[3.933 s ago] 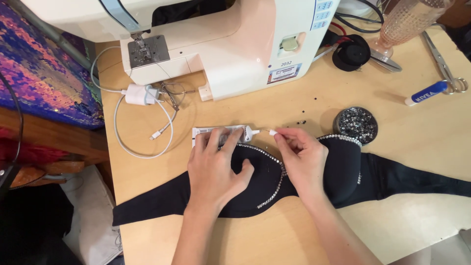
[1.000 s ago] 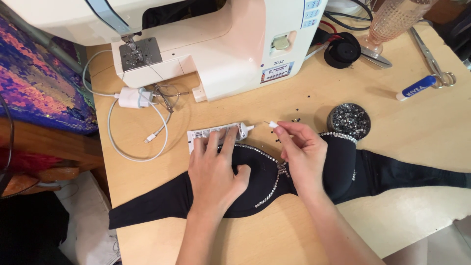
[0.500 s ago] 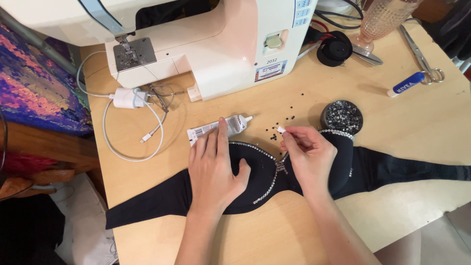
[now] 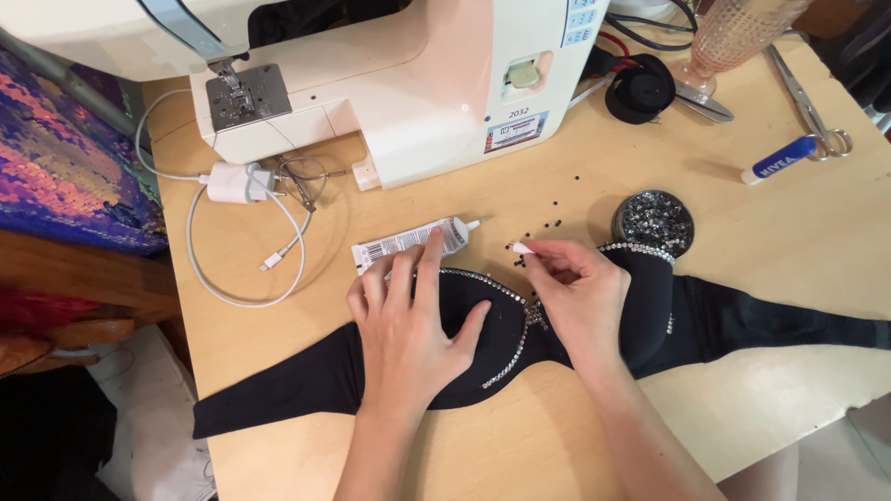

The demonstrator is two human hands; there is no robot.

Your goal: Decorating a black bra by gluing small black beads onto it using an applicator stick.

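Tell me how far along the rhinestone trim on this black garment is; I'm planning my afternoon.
Done: stones line the top edge and centre of the black garment. In hand: the left hand presses the cup flat, fingertips touching the glue tube; the right hand pinches a small white-tipped tool near the loose stones. Left: the side bands look bare, and the stone dish looks full.

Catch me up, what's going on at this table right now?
A person is working on a black garment trimmed with rhinestones, laid flat on a wooden table. The left hand presses flat on the fabric, fingertips by a small glue tube. The right hand pinches a small white-tipped tool near loose dark beads. A round tin of rhinestones sits beside it, a white sewing machine behind.
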